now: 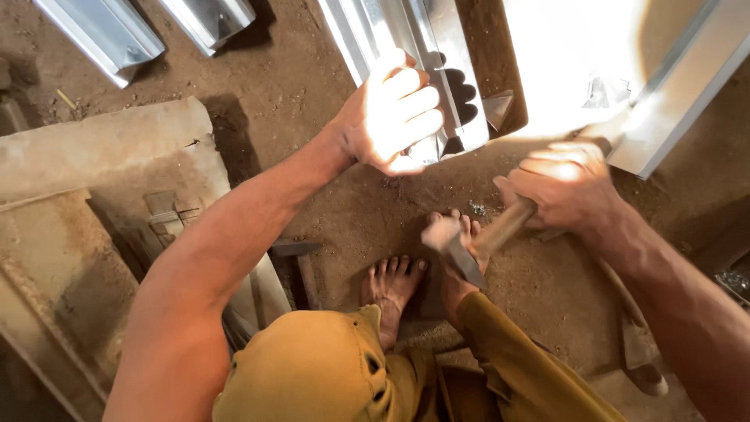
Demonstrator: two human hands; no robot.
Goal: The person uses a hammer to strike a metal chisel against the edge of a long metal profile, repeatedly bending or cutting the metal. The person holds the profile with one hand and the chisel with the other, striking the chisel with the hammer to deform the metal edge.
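Note:
My left hand (pixel 394 109) grips the near end of a shiny folded sheet-metal channel (pixel 437 47) that runs away from me over the dirt floor. My right hand (pixel 566 184) is closed around the wooden handle of a hammer (pixel 469 242); its blurred metal head points down and left, above my bare feet (pixel 394 285). The hammer head hangs a little below and right of the channel's end, apart from it. Bright sunlight washes out the left hand and the ground beyond the right hand. My knees in mustard-yellow trousers (pixel 328 367) fill the bottom of the view.
More bent metal channels lie at top left (pixel 109 31) and at right (pixel 687 86). A worn stone or concrete slab (pixel 94 156) sits at left. Another hammer-like tool (pixel 301 262) lies on the dirt by my left foot.

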